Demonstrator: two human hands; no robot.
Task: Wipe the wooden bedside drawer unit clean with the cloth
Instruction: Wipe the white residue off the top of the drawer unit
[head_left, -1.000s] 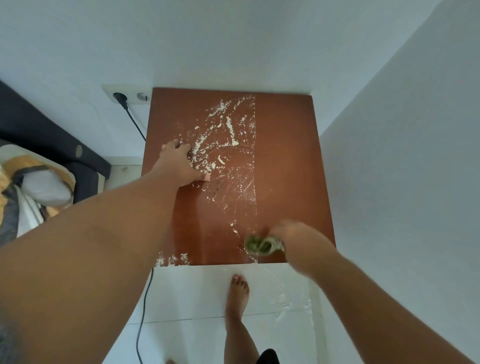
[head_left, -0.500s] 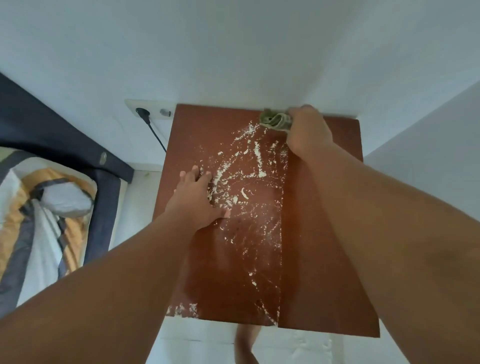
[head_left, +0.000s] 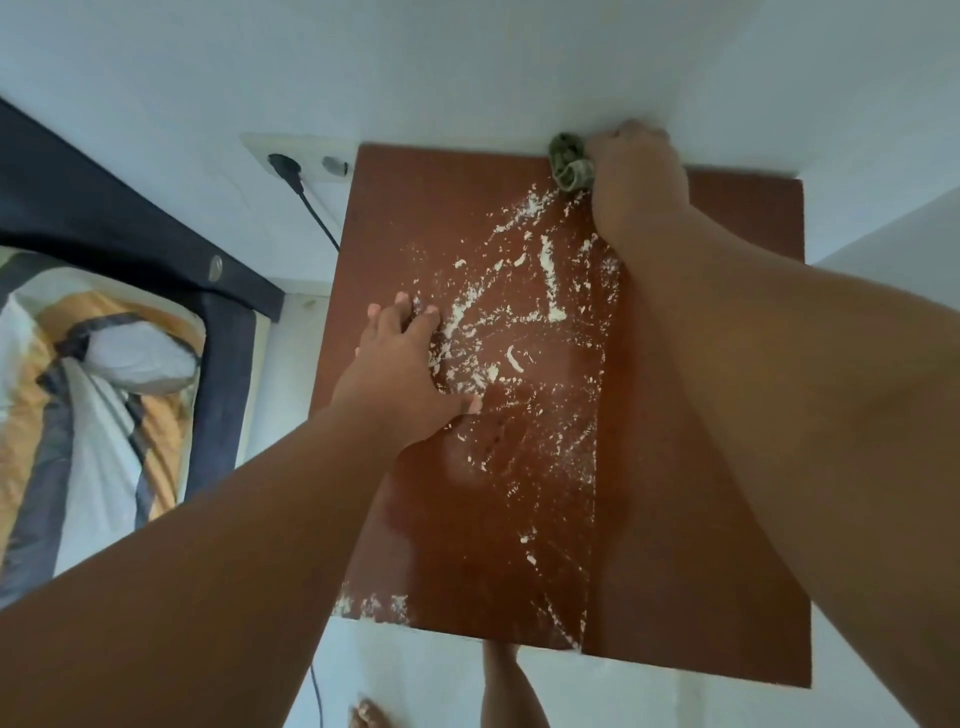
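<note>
The reddish-brown wooden drawer unit (head_left: 727, 519) fills the middle of the view, seen from above. White powder (head_left: 545, 260) is smeared over the left and centre of its top; the strip on the right looks clean. My right hand (head_left: 639, 182) is at the far edge by the wall, shut on a bunched green cloth (head_left: 569, 161) pressed to the wood. My left hand (head_left: 405, 374) lies flat on the top, fingers spread, at the left of the powder patch.
White walls (head_left: 519, 67) close in behind and to the right of the unit. A wall socket (head_left: 306, 163) with a black plug and cable sits at the back left. A dark bed frame (head_left: 130, 244) with striped bedding is left. My bare feet (head_left: 498, 691) stand on the white floor.
My right hand has carried the cloth from the near edge up to the far edge by the wall. The left hand has stayed flat on the top.
</note>
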